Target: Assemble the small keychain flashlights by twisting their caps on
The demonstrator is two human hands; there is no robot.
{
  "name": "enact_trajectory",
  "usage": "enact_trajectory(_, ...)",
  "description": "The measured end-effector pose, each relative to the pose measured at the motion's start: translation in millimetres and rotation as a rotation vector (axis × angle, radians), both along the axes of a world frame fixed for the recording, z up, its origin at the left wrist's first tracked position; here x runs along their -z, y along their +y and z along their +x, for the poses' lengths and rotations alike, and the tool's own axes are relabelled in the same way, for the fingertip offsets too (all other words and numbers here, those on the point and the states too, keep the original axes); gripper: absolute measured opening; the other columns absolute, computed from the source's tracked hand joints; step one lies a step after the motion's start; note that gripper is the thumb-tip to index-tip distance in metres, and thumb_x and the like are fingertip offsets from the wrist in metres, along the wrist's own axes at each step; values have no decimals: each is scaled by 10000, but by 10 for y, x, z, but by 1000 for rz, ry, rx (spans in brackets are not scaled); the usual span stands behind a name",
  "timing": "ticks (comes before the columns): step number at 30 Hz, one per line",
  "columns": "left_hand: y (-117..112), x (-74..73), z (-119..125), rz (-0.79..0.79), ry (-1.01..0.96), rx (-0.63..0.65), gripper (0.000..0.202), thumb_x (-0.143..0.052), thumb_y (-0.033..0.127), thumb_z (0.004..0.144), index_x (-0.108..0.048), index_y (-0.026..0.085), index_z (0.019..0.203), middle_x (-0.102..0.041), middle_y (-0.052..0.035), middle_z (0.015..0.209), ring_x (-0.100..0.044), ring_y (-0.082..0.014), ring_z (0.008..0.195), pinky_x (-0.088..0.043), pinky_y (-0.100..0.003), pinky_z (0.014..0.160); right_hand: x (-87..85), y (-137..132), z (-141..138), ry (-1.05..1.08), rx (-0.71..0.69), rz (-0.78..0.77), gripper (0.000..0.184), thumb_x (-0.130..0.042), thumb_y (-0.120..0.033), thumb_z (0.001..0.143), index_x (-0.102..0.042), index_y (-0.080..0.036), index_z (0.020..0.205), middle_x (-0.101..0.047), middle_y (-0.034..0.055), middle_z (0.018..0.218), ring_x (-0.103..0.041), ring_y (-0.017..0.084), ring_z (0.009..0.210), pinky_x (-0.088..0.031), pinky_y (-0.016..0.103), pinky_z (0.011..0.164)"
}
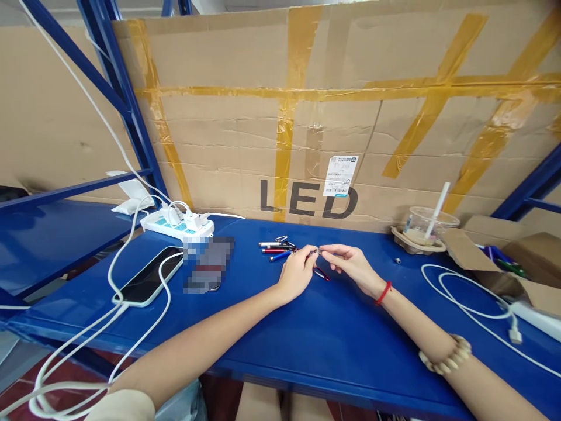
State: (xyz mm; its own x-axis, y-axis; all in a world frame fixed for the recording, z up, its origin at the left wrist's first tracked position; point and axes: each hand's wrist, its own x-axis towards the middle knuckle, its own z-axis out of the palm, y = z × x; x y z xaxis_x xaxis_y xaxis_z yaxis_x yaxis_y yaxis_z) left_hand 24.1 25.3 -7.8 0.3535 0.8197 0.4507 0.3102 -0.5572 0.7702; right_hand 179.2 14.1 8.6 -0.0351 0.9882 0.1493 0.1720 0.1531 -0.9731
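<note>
My left hand [297, 272] and my right hand [350, 264] meet over the middle of the blue shelf board [307, 333]. Between their fingertips they pinch a small dark slim piece [316, 252], too small to name. A red clip-like ring [322, 273] shows just below it, between the two hands. Just behind my left hand lie several small pen-shaped keychain pieces [276, 248] in red, blue, silver and black. A red string is tied round my right wrist and a bead bracelet sits further up that arm.
A phone [151, 276] charges at the left, wired to a white power strip [177, 224]. A blurred object [208, 263] lies beside it. A plastic cup with a straw [427, 225] stands at the right, with a white cable [464, 304] and cardboard boxes [517, 257]. A taped cardboard sheet [307, 117] stands behind.
</note>
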Motion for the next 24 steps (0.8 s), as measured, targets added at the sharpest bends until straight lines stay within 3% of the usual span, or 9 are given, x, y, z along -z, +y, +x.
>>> enact_trajectory(4, 13, 3, -2, -22, 5, 51, 202, -358, 235, 869, -553, 184, 877, -531, 29, 650, -509, -100, 627, -374, -199, 627, -20, 21, 62, -135, -77, 137, 345, -682, -406, 630, -683, -150, 861, -616, 73, 866, -483, 64, 479, -366, 191, 382)
enact_trajectory(7, 11, 2, -1, -37, 11, 94, 197, -368, 239, 862, -553, 174, 853, -513, 28, 632, -493, -99, 609, -366, -196, 604, -17, 44, 133, -163, -136, 195, 264, -675, -373, 651, -691, -157, 801, -608, 64, 830, -499, 70, 482, -368, 188, 375)
enact_trajectory(14, -24, -17, -7, -100, -19, 181, 131, -448, 243, 832, -505, 172, 925, -563, 31, 663, -546, -100, 635, -412, -193, 625, -7, 65, 204, -155, -166, 140, 228, -711, -341, 601, -677, -135, 692, -612, 50, 719, -497, 73, 457, -367, 185, 373)
enact_trajectory(19, -30, 8, -15, -111, -67, 247, 46, -461, 212, 825, -467, 170, 842, -614, 10, 750, -588, -109, 695, -435, -203, 658, -28, 32, 169, -114, -181, 138, 212, -726, -325, 571, -650, -131, 607, -602, 39, 677, -495, 72, 451, -355, 182, 367)
enact_trajectory(24, -30, 35, -12, -80, -116, 308, 84, -469, 237, 823, -427, 176, 782, -639, -5, 829, -609, -126, 753, -458, -220, 677, -44, -3, 113, -78, -175, 124, 219, -733, -316, 545, -620, -129, 540, -579, 20, 589, -472, 66, 435, -337, 179, 361)
